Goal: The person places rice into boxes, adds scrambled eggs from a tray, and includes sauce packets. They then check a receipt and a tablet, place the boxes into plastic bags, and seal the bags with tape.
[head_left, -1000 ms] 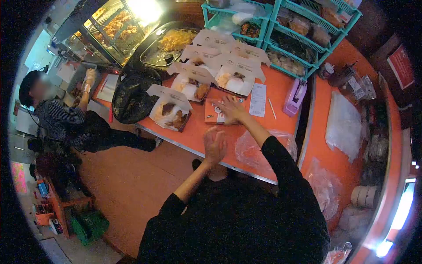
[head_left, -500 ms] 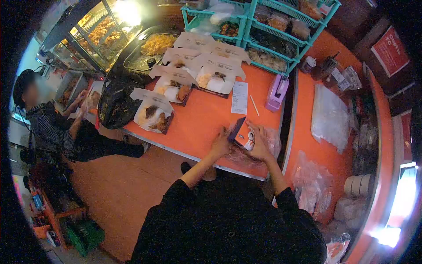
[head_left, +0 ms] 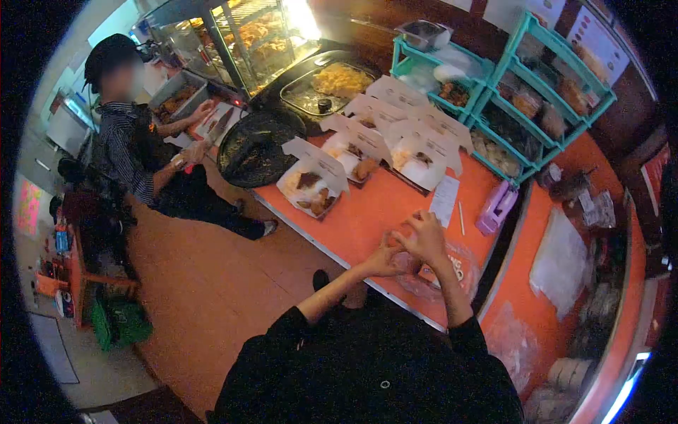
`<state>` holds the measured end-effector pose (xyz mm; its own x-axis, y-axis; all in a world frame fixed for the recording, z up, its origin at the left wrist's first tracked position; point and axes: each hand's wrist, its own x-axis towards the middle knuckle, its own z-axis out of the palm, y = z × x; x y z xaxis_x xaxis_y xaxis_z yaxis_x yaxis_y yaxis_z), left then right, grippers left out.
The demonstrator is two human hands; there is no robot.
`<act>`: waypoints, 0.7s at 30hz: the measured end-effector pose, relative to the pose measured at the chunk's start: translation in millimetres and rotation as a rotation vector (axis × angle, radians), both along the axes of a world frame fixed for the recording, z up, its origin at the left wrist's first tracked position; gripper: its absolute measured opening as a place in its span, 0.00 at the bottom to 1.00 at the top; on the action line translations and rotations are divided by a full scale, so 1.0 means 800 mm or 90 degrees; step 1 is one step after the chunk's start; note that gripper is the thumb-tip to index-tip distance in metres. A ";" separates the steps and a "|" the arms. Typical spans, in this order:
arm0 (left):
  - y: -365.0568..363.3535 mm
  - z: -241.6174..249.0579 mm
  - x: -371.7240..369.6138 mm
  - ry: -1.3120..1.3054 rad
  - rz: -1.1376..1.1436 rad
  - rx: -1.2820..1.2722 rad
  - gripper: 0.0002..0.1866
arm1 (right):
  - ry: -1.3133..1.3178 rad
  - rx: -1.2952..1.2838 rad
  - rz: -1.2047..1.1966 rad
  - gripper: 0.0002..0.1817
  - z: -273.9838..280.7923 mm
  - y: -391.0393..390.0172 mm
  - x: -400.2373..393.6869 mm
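Observation:
My left hand and my right hand meet above the orange table's near edge, fingers curled and pressed together. What they pinch is too small or hidden to name. Under my right wrist lies an orange printed box with white lettering, partly covered. Clear crumpled plastic spreads around it. A receipt lies beyond my right hand, with a thin white stick beside it. Left of my hands stands an open box of food, with several more behind it.
A purple tape dispenser stands near the table's right edge. Teal stacked baskets are at the back. A black round tray and a food tray are further left. A person works at the left; plastic bags lie right.
The view has turned left, so the scene sits further right. My hands have come off the box sides and closed together over its left side. The box's printed face now shows beneath my right wrist.

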<state>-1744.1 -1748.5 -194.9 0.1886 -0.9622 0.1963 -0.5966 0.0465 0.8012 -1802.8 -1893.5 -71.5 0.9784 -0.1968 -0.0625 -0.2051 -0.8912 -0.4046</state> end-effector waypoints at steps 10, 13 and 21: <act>0.139 0.105 0.054 -0.123 0.701 -0.085 0.32 | -0.132 -0.008 0.085 0.45 0.015 0.135 0.250; 0.157 0.098 0.062 -0.150 0.684 -0.120 0.30 | -0.108 0.194 0.145 0.49 0.002 0.151 0.195; 0.260 0.094 0.101 0.174 0.701 -0.016 0.16 | -0.058 0.191 0.066 0.43 -0.019 0.121 0.147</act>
